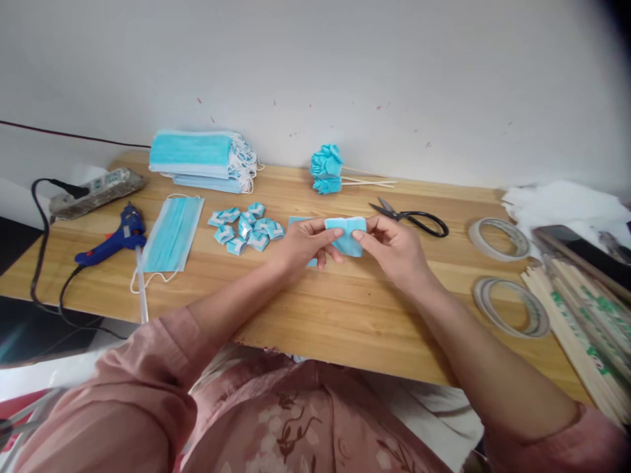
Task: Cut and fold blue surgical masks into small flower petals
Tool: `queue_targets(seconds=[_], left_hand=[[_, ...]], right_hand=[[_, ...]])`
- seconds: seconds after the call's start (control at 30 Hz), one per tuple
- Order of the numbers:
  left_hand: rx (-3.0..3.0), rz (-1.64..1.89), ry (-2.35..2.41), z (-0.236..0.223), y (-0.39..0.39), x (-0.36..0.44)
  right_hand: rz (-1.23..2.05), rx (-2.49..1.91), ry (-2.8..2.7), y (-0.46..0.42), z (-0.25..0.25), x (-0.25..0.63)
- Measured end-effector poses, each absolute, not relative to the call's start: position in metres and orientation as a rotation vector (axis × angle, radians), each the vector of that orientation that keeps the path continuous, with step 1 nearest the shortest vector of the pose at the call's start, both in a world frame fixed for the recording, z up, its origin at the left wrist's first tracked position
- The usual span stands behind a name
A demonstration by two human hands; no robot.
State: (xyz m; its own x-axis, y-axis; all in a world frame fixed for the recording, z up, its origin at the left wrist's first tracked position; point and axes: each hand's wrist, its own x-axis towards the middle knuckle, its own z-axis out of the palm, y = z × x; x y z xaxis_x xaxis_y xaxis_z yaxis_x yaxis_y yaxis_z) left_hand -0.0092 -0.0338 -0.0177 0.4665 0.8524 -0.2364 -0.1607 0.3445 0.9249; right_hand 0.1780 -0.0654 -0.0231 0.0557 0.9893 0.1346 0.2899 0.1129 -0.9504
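A small blue fabric piece with a white upper edge is held between my two hands, above the middle of the table. My left hand pinches its left side, thumb in front. On the other side, my right hand pinches it the same way. Partly hidden beneath my left hand lies another flat blue piece. Just left of that sits a cluster of small folded blue-and-white pieces. Black-handled scissors rest beyond my right hand, their blades slightly apart.
At the back are stacked face masks and blue fabric flowers on sticks. To the left are a single mask, a blue glue gun and a power strip. Tape rolls, packed sticks and a phone lie right.
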Motion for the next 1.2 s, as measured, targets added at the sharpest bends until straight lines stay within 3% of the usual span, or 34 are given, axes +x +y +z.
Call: queue_targets(seconds=[0.47,0.9,1.2], left_hand=[[0.941,0.813,0.85,-0.018,-0.033,-0.008],[1.237,0.907,0.855,-0.024,-0.038,-0.008],[1.251,0.886,0.826,-0.026,-0.042,-0.006]], right_hand=[[0.876,-1.345,-1.483,-0.065,-0.031,0.178],[1.007,-1.266,-1.387,-0.067,-0.021,0.174],[0.883,-1.292,-1.292,-0.065,-0.025,0.176]])
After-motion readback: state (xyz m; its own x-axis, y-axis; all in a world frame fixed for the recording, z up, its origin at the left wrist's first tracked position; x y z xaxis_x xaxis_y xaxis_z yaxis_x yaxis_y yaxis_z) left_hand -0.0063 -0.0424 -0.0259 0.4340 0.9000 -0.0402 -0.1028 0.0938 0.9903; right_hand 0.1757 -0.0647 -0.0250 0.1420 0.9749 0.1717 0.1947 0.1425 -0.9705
